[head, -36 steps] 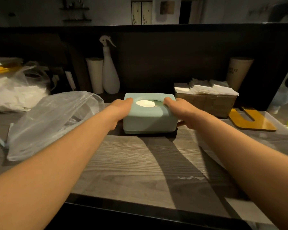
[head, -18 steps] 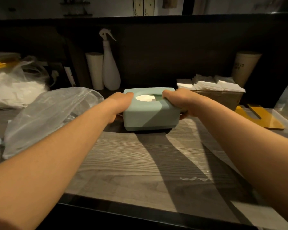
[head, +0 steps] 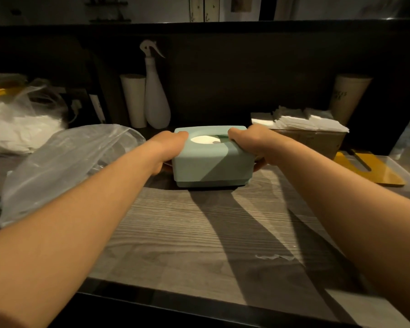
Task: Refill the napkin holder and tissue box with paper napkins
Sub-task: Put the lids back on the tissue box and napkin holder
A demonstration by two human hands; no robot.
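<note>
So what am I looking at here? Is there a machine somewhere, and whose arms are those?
No machine: a person wears a camera on the head, looking down at their own bare arms. The left hand and right hand grip the two ends of a pale green tissue box on a wooden counter; white paper shows through its top opening. To the left lies a clear plastic bag; behind it stands a white spray bottle. To the right, a cardboard box carries stacked paper napkins.

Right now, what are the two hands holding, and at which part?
Both hold the mint-green tissue box: the left hand grips its left end, the right hand its right end, thumbs on the top edge.
</note>
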